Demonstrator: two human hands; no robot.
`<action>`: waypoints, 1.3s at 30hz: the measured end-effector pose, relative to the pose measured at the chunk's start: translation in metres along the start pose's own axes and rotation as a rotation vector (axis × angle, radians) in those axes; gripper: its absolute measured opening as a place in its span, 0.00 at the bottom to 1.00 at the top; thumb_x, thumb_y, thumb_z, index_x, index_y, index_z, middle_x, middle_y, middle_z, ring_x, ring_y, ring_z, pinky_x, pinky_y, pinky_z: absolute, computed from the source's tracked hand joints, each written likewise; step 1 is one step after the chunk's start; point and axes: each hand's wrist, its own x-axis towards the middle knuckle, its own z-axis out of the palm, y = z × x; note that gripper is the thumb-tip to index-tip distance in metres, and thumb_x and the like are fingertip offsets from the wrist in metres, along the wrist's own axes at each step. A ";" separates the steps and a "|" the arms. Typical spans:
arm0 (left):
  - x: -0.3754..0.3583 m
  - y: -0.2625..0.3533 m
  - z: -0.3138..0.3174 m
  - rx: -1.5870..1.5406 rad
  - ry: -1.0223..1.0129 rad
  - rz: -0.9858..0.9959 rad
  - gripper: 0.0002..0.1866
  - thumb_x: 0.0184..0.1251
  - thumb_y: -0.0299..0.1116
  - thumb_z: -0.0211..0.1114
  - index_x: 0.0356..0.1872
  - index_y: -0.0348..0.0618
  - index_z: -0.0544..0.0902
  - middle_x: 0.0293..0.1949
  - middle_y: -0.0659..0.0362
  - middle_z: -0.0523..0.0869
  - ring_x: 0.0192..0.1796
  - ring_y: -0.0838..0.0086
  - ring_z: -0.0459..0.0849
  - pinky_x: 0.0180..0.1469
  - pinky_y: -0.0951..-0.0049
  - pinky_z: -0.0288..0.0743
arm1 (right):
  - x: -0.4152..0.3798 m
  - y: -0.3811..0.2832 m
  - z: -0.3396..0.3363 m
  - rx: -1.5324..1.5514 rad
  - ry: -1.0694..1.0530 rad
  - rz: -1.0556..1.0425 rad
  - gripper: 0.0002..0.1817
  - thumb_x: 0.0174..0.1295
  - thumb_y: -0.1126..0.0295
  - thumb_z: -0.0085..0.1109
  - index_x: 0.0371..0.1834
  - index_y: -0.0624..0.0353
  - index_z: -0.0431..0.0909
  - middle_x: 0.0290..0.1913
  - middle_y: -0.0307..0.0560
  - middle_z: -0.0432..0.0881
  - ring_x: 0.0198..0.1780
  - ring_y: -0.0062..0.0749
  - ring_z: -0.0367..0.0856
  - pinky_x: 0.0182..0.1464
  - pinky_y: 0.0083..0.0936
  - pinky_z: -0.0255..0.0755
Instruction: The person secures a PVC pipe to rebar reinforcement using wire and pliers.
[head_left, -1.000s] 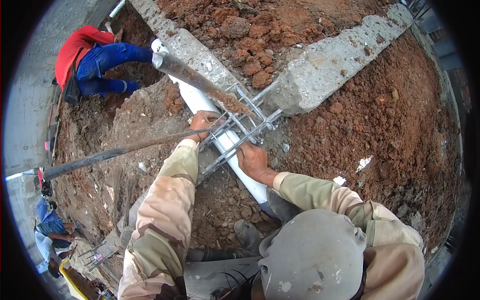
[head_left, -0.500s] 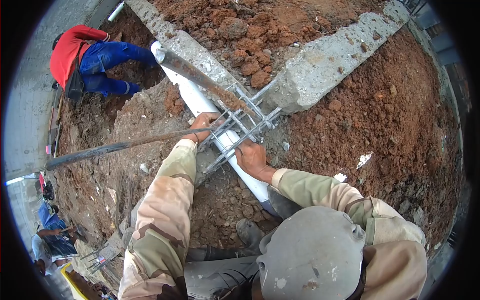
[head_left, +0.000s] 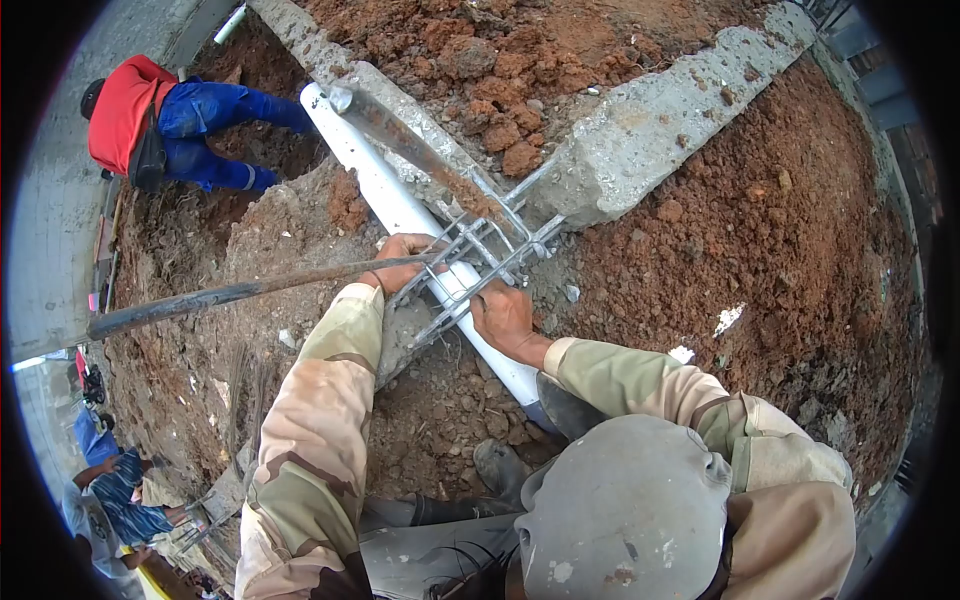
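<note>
A white plastic pipe [head_left: 375, 180] runs diagonally through a rebar cage [head_left: 510, 262] that sticks out of the concrete. My left hand [head_left: 403, 262] is at the cage's left side, against the pipe, its fingers curled and partly hidden by bars. On the pipe's other side, my right hand [head_left: 507, 320] is closed, with bent fingertips at the lower bars. What either hand pinches is too small or hidden to make out. A rusty metal tube [head_left: 420, 155] slants into the cage. The long dark bar [head_left: 230, 292] reaches from the left across my left hand.
Concrete beams [head_left: 690, 110] flank the cage, with loose red soil [head_left: 760, 260] around them. Bent over at upper left is a person in a red shirt [head_left: 130, 115]. Other people [head_left: 110, 500] are at lower left. A grey hard-hat-like shell [head_left: 625, 510] blocks the bottom view.
My left hand and forearm have shifted slightly left and up. The right hand stays in place. The red-shirted person has moved slightly left, and people at lower left have changed posture.
</note>
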 end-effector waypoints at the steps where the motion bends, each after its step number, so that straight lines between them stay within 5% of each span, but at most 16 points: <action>1: 0.000 0.003 0.002 -0.020 0.031 -0.015 0.16 0.61 0.32 0.81 0.49 0.39 0.92 0.42 0.60 0.94 0.43 0.77 0.88 0.50 0.70 0.82 | -0.001 -0.001 0.000 -0.005 -0.010 -0.014 0.07 0.64 0.70 0.63 0.33 0.62 0.83 0.38 0.57 0.86 0.33 0.60 0.87 0.36 0.52 0.80; 5: 0.007 -0.003 -0.002 0.261 0.003 0.107 0.14 0.63 0.37 0.80 0.48 0.45 0.93 0.40 0.60 0.94 0.42 0.77 0.88 0.49 0.70 0.82 | -0.004 -0.005 0.003 -0.053 -0.056 -0.064 0.06 0.65 0.70 0.63 0.34 0.62 0.82 0.37 0.57 0.86 0.32 0.60 0.87 0.34 0.53 0.80; 8: 0.011 0.008 -0.005 0.393 -0.096 0.102 0.14 0.65 0.42 0.76 0.48 0.52 0.94 0.40 0.58 0.95 0.40 0.67 0.91 0.49 0.65 0.82 | -0.003 -0.003 0.003 -0.087 -0.064 -0.103 0.06 0.64 0.71 0.63 0.35 0.62 0.81 0.36 0.57 0.85 0.30 0.59 0.87 0.32 0.52 0.80; 14: 0.016 0.020 -0.005 0.559 -0.132 0.064 0.14 0.61 0.36 0.75 0.48 0.50 0.94 0.47 0.52 0.93 0.51 0.58 0.91 0.56 0.58 0.82 | 0.001 0.001 0.000 -0.134 -0.041 -0.210 0.05 0.63 0.71 0.63 0.32 0.60 0.79 0.32 0.56 0.83 0.28 0.57 0.85 0.28 0.48 0.79; 17: 0.025 0.006 -0.008 0.471 -0.228 0.142 0.14 0.59 0.35 0.76 0.46 0.47 0.93 0.49 0.49 0.91 0.54 0.53 0.88 0.59 0.55 0.81 | 0.003 -0.001 -0.001 -0.139 -0.045 -0.131 0.08 0.61 0.74 0.64 0.42 0.62 0.82 0.33 0.60 0.85 0.28 0.60 0.85 0.29 0.50 0.78; 20: 0.029 -0.008 -0.006 0.468 -0.260 0.402 0.15 0.56 0.36 0.76 0.44 0.45 0.93 0.49 0.48 0.90 0.54 0.52 0.87 0.59 0.54 0.80 | 0.006 -0.004 -0.002 -0.108 0.030 -0.098 0.09 0.61 0.74 0.64 0.44 0.61 0.82 0.31 0.62 0.84 0.29 0.62 0.84 0.29 0.51 0.77; 32: 0.036 -0.021 0.010 0.568 -0.095 0.424 0.13 0.57 0.38 0.75 0.41 0.45 0.91 0.47 0.47 0.86 0.53 0.49 0.84 0.58 0.52 0.79 | 0.004 -0.010 0.001 -0.193 -0.023 0.023 0.11 0.65 0.72 0.61 0.47 0.65 0.82 0.31 0.63 0.85 0.31 0.63 0.85 0.34 0.56 0.77; 34: 0.040 -0.031 0.010 0.548 -0.139 0.392 0.13 0.56 0.37 0.75 0.42 0.45 0.91 0.47 0.47 0.85 0.53 0.49 0.84 0.59 0.52 0.78 | 0.005 -0.006 0.015 0.102 0.150 0.053 0.10 0.66 0.72 0.61 0.46 0.65 0.82 0.31 0.62 0.85 0.31 0.63 0.85 0.36 0.56 0.78; 37: 0.041 -0.032 0.009 0.547 -0.129 0.515 0.13 0.54 0.35 0.77 0.40 0.46 0.91 0.46 0.49 0.85 0.53 0.50 0.84 0.59 0.52 0.78 | 0.001 -0.010 0.021 0.123 0.106 0.210 0.08 0.67 0.71 0.62 0.44 0.62 0.85 0.34 0.60 0.86 0.35 0.57 0.88 0.38 0.52 0.80; 39: 0.040 -0.027 0.010 0.527 -0.182 0.389 0.11 0.51 0.33 0.77 0.38 0.46 0.90 0.45 0.51 0.85 0.53 0.52 0.84 0.58 0.53 0.79 | -0.008 -0.005 0.006 -0.030 0.017 0.025 0.08 0.65 0.72 0.62 0.45 0.61 0.84 0.32 0.57 0.85 0.35 0.54 0.88 0.37 0.48 0.81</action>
